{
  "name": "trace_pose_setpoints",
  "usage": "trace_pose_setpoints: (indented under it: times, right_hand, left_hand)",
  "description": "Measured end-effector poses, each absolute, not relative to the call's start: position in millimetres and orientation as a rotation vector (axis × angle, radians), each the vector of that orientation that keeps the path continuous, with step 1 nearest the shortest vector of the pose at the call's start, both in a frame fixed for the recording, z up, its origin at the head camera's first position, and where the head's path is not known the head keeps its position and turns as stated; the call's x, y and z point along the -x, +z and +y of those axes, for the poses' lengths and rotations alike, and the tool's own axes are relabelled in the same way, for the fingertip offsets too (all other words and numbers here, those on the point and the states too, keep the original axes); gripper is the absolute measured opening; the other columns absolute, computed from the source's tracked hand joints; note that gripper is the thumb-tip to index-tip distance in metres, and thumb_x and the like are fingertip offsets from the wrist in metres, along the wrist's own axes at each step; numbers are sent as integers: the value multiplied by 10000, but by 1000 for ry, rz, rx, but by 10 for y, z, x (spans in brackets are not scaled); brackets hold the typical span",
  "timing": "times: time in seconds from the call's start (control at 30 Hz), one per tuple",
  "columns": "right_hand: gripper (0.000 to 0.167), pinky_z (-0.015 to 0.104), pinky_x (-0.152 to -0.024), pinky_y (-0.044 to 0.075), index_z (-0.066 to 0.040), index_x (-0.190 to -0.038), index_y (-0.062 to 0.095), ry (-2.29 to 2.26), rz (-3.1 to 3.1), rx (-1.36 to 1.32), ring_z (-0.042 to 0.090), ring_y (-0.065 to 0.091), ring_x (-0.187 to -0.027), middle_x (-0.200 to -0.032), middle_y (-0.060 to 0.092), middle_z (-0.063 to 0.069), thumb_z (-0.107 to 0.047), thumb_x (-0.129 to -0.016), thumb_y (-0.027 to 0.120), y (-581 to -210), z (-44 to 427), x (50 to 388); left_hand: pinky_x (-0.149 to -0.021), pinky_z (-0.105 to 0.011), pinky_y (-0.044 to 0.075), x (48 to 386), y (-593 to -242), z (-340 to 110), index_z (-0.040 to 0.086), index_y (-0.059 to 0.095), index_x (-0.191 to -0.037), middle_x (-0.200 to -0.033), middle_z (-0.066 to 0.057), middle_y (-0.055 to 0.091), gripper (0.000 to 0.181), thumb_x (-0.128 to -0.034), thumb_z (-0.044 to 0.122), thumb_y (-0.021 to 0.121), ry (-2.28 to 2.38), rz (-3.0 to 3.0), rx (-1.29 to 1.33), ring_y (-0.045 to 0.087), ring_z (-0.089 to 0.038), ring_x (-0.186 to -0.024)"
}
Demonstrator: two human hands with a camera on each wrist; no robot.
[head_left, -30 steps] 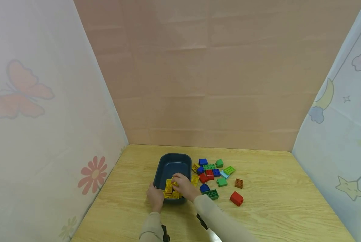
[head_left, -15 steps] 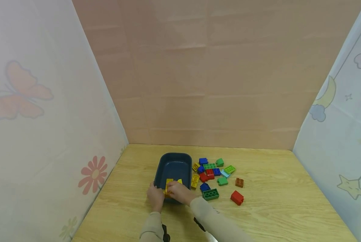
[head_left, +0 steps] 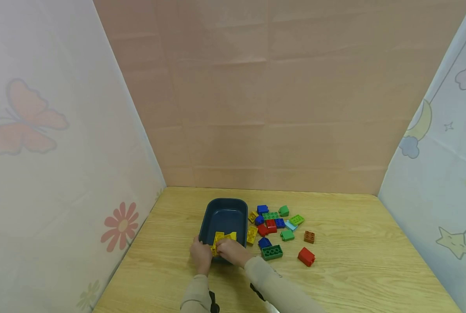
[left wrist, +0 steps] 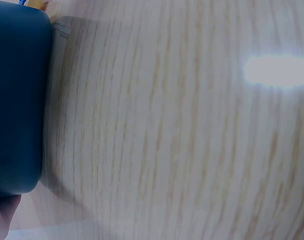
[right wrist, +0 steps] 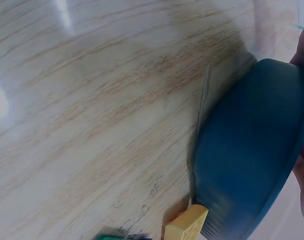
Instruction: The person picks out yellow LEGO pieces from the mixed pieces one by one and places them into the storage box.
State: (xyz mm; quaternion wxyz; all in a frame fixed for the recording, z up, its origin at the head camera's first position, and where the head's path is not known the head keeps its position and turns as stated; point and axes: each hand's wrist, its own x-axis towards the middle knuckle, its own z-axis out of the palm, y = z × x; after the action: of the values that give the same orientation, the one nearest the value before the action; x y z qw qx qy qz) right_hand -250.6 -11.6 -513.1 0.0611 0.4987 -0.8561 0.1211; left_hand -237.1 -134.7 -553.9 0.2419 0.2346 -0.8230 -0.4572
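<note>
A dark blue tray (head_left: 226,215) stands on the wooden table, with several yellow toy bricks (head_left: 230,236) gathered at its near end. At the tray's near left side, my left hand (head_left: 200,255) grips the rim. My right hand (head_left: 233,252) reaches over the near right part, its fingertips pinching a yellow brick (head_left: 214,251) among the others; the hand hides part of the pile. The left wrist view shows the tray's outer wall (left wrist: 16,100) and a bit of the left hand (left wrist: 0,220). From the right wrist, the tray's side (right wrist: 252,140) covers most of the fingers.
Right of the tray lie loose bricks: a yellow brick (head_left: 252,234) close to its wall, a dark green brick (head_left: 272,252), red bricks (head_left: 271,225), blue bricks (head_left: 262,209) and light green ones (head_left: 296,219). Farther right are a brown brick (head_left: 309,236) and a red brick (head_left: 306,257).
My right hand has moved left and toward me inside the tray, into the yellow bricks, then stayed nearly in place while bricks shifted. My left hand stays on the rim.
</note>
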Motion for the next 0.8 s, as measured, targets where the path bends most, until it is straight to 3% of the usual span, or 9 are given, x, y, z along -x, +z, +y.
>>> trace_pose_setpoints:
  times: [0.57, 0.8]
  right_hand:
    - [115, 159, -741, 455, -72, -896, 694, 463, -2485, -1416, 96, 577, -822, -907, 624, 4, -54, -802, 630, -5109, -32, 2462]
    - [149, 213, -739, 478, -20, -911, 662, 613, -2264, -1138, 143, 568, -832, -899, 594, 37, -17, -762, 661, -5119, 46, 2499]
  left_hand:
    - [-681, -502, 466, 2358, -5524, -1344, -153, 557, -1025, -910, -304, 593, 306, -728, -133, 484, -1239, -2242, -632, 575, -426, -829]
    - [-693, -496, 473, 2362, -5514, -1355, -148, 538, -1091, -945, -308, 591, 358, -738, -125, 481, -1276, -2267, -641, 576, -418, -864]
